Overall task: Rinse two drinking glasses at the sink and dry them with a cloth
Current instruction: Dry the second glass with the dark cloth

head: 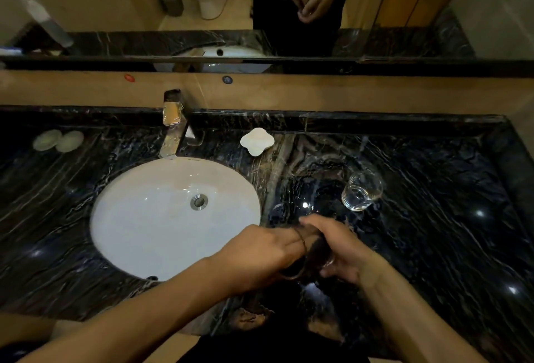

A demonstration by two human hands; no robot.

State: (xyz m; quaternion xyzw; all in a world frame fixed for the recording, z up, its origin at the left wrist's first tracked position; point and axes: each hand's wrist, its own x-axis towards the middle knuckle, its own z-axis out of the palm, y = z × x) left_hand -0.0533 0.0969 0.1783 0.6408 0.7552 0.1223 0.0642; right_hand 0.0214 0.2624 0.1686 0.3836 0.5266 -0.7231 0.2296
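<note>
Holding one drinking glass point(310, 255) between both hands, left hand point(260, 255) wrapped round its rim end, right hand point(344, 250) cupping its base; no cloth is visible. Keeping a firm grip suits slippery glass. At two o'clock the second glass point(361, 192) stands on the worktop point(433, 218); the basin point(173, 218) lies at ten o'clock, unobstructed.

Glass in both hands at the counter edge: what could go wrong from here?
1. The held glass sits between the left hand and right hand above the hard marble counter, not the sink; a slip would likely break it.
2. The second glass stands just beyond the right hand, so a reach forward could knock it over.
3. No cloth is visible, so drying may stall.
</note>
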